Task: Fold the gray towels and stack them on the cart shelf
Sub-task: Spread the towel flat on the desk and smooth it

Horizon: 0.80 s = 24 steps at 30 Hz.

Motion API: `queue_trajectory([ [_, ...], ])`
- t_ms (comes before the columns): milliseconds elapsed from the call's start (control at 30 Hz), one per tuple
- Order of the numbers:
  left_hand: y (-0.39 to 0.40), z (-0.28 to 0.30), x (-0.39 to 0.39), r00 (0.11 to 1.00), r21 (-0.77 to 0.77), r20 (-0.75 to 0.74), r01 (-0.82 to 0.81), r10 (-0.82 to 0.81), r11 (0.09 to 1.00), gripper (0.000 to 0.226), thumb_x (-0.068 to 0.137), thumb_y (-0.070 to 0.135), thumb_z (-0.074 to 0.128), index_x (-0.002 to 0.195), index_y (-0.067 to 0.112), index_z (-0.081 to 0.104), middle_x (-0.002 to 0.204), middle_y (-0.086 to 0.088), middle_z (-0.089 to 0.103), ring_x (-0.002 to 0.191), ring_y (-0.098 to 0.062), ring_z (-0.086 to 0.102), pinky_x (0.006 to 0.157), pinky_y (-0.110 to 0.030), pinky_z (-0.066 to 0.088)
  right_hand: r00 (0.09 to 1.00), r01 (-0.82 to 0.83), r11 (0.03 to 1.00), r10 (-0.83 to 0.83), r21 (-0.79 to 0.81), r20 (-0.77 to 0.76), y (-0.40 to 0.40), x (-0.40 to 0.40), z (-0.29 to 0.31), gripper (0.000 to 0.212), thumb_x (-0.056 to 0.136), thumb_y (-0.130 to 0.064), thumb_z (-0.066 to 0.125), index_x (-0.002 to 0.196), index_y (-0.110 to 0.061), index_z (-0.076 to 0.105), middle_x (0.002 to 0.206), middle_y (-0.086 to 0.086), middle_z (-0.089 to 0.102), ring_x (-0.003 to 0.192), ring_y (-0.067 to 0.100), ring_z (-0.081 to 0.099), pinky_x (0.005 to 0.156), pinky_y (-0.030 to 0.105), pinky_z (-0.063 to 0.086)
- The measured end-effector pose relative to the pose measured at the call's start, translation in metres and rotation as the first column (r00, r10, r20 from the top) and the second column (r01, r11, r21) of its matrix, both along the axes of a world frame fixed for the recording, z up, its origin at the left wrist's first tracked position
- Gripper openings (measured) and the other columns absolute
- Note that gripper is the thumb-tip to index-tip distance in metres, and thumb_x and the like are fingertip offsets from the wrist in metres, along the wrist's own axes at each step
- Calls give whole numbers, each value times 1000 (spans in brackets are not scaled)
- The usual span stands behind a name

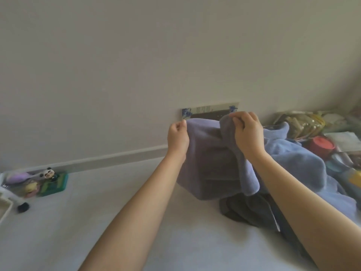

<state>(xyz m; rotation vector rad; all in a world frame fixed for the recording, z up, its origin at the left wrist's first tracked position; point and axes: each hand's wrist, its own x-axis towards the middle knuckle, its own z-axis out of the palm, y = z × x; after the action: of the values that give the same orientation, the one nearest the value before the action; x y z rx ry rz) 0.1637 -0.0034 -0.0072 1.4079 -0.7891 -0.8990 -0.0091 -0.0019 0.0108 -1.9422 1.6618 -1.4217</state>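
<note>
A bluish-gray towel [211, 163] hangs lifted above the pale surface [97, 222], held up by both hands at its top edge. My left hand [178, 138] pinches the left corner. My right hand [248, 132] grips a bunched fold of the same towel on the right. More light blue-gray towel fabric [297, 169] lies heaped to the right, partly behind my right forearm. A darker gray towel [248, 212] lies crumpled on the surface under the lifted one. No cart shelf shows in this view.
A green tray with a panda figure [48, 182] and small toys sits at the far left, beside a white tray edge [5, 210] and a small black object [23, 207]. Bags, a red lidded jar [322, 144] and clutter fill the right. A framed board [211, 112] leans on the wall.
</note>
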Motion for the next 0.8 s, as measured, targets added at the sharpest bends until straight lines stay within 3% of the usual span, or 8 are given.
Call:
queue_trajectory([
  [200, 15, 16, 50, 976, -48, 20, -217, 218, 975, 21, 99, 25, 43, 102, 7, 53, 99, -9, 58, 90, -20, 53, 77, -26, 40, 995, -78, 996, 80, -32, 63, 1, 40, 21, 22, 96, -8, 46, 100, -8, 68, 101, 5, 57, 87, 9, 47, 77, 9, 29],
  [300, 28, 22, 93, 942, -66, 55, -329, 332, 942, 20, 99, 23, 43, 101, 6, 54, 107, -16, 62, 99, -26, 57, 86, -32, 45, 984, -166, 986, 165, 7, 65, 3, 74, 28, 22, 95, -8, 46, 100, -8, 68, 103, 7, 59, 87, 11, 49, 76, 9, 28],
  [400, 46, 27, 124, 923, -42, 82, -373, 376, 927, 15, 98, 23, 42, 96, 11, 51, 107, -15, 61, 100, -26, 57, 89, -33, 44, 965, -261, 961, 263, 90, -1, 4, 113, 24, 22, 95, -9, 47, 101, -9, 69, 106, 10, 61, 90, 17, 53, 75, 11, 28],
  [567, 92, 17, 187, 871, 33, 132, -482, 474, 876, 25, 98, 25, 41, 106, 6, 54, 114, -14, 61, 109, -27, 55, 96, -34, 43, 919, -378, 908, 392, 183, -45, 20, 187, 1, 22, 94, -9, 48, 100, -11, 70, 107, 10, 63, 103, 25, 56, 75, 12, 27],
  [733, 129, 3, 233, 859, 103, 214, -493, 465, 864, 27, 99, 27, 41, 111, 5, 52, 117, -15, 59, 110, -30, 54, 95, -36, 42, 902, -421, 879, 431, 224, 2, 42, 234, -10, 23, 95, -10, 47, 101, -12, 70, 107, 9, 61, 101, 25, 56, 75, 13, 28],
  [800, 142, 4, 252, 839, 111, 240, -524, 489, 844, 28, 99, 28, 40, 112, 6, 52, 116, -13, 59, 108, -28, 53, 88, -32, 40, 907, -395, 891, 417, 224, -63, 46, 245, -8, 21, 95, -19, 49, 102, -14, 68, 108, 7, 59, 99, 26, 57, 75, 20, 32],
])
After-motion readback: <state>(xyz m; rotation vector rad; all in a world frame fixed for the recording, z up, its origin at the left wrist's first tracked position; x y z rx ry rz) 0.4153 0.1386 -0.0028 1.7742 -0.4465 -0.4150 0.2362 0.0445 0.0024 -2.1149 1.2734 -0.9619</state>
